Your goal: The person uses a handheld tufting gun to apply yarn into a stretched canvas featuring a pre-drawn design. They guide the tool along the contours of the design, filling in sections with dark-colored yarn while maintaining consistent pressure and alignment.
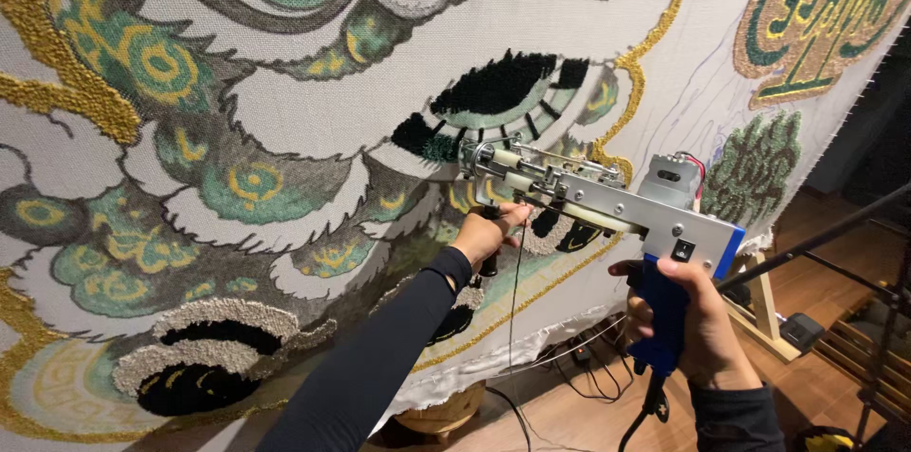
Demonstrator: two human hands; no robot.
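L hand (486, 234) clenched on the front grip under the tufting gun (598, 201), its needle end touching the tufted cloth (285, 129) just above. R hand (688, 319) wraps the blue rear handle (664, 314); yarn (515, 291) hangs btw both hands.

Silver tufting gun (593, 198) with a blue handle, held up sideways, its needle tip touching the big cloth (313, 101), white cloth stretched upright, covered in green, gold, black yarn swirls
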